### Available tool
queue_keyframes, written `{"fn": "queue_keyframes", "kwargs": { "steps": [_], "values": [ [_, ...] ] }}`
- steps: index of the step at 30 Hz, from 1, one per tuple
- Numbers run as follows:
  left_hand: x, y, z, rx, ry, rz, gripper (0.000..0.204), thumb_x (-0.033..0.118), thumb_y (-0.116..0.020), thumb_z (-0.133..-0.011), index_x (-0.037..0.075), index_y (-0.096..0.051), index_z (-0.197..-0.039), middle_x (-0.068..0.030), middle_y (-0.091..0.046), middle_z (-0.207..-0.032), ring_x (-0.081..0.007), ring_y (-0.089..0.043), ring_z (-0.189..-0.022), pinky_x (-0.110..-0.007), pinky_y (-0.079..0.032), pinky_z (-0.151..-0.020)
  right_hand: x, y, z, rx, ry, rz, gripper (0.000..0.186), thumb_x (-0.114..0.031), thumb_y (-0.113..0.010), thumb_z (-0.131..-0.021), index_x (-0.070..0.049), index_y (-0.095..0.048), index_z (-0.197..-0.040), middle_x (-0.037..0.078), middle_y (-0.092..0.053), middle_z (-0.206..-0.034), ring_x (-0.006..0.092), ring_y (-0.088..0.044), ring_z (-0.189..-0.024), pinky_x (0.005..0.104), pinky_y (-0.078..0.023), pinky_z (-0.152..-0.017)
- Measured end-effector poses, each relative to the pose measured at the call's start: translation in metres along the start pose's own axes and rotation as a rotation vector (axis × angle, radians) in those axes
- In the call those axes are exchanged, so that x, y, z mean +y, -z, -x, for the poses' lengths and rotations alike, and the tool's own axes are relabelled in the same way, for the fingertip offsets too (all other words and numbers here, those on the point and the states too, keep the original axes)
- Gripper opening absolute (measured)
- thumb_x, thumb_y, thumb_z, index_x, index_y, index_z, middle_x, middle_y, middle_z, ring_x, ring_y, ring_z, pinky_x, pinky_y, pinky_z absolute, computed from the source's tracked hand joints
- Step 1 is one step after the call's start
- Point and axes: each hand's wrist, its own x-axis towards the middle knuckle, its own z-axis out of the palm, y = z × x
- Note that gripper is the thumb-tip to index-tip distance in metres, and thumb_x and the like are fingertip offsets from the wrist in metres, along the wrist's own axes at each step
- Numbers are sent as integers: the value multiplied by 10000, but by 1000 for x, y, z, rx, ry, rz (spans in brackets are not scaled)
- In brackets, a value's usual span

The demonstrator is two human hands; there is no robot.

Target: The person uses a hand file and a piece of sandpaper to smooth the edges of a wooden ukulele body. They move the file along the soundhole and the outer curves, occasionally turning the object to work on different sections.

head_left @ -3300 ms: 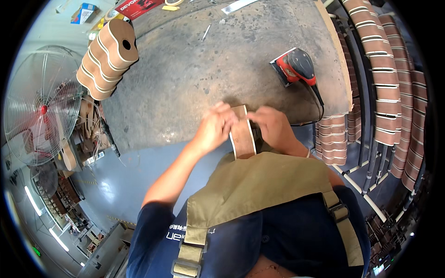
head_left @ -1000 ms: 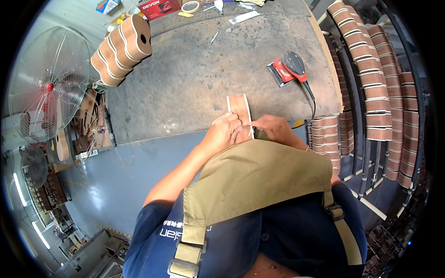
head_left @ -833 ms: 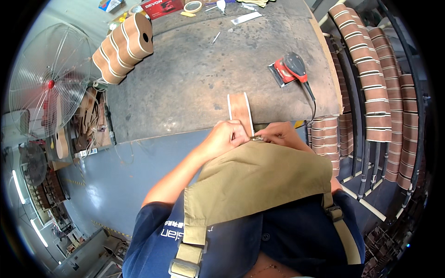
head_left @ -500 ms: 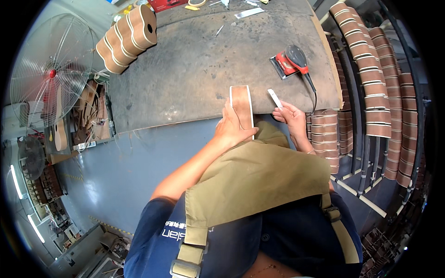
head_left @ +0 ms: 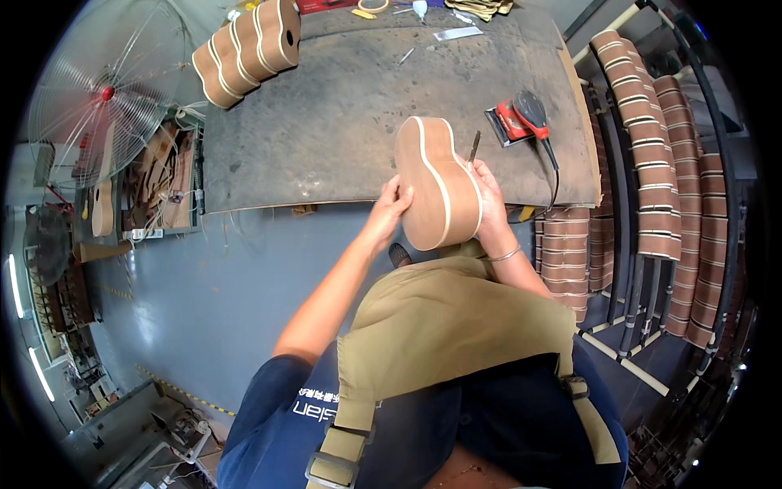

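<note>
A small wooden ukulele body (head_left: 453, 196) with cream binding along its edges is tilted up between my two hands, over the front edge of the workbench. My left hand (head_left: 389, 213) grips its left rim, thumb on the flat face. On the other side my right hand (head_left: 490, 208) supports the curved wall, its fingers partly hidden behind the wood. A thin, dark, flat blade-like tool (head_left: 475, 145) sticks up from the fingers of that same hand.
A red and black sander (head_left: 519, 118) lies on the workbench (head_left: 326, 138) to the right, its cord trailing over the front edge. Several joined ukulele bodies (head_left: 248, 53) stand far left. A fan (head_left: 107, 94) is at the left; racks of bodies (head_left: 643, 147) line the right.
The ukulele body has turned from its narrow side to show its face and wall. My right hand has moved left onto it, still holding the flat tool. The view has shifted slightly.
</note>
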Motion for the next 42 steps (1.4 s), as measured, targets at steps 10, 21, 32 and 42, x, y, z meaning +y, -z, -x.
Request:
{"fn": "queue_keyframes", "kwargs": {
  "steps": [10, 21, 32, 42],
  "values": [
    [6, -39, 26, -15, -154, -32, 971, 509, -493, -1088, 35, 88, -1705, -240, -56, -1739, -354, -56, -1622, -449, -90, -1314, 43, -10, 20, 68, 238, 399, 139, -165, -499, -1149, -33, -505, -1194, 187, -658, -1427, 164, -663, -1178, 306, -547, -989],
    [-28, -21, 39, -141, -146, -504, 1177, 338, -724, -995, 40, 193, -1672, -290, -90, -1715, -419, -115, -1601, -488, -163, -1306, 55, 33, 31, 130, 110, 477, 107, -127, -535, -1133, -33, -544, -1183, 52, -713, -1108, 85, -656, -930, 250, -538, -829],
    [52, 16, -51, 260, -369, -699, 1130, 419, -967, -752, 23, -362, -1621, -167, -573, -1343, -286, -607, -1204, -422, -518, -1010, -32, -15, -84, -83, 251, 1261, 93, -41, -746, -935, 17, -745, -1009, 109, -697, -929, 179, -696, -787, 302, -542, -718],
    [114, 49, -95, -142, -103, -887, 139, -6, -742, -911, 28, -767, -1044, -120, -718, -954, -268, -703, -867, -384, -548, -760, -32, -28, -134, -457, -147, 1254, 136, -112, -797, -845, 14, -773, -892, 122, -731, -804, 204, -703, -750, 320, -541, -689]
  ]
}}
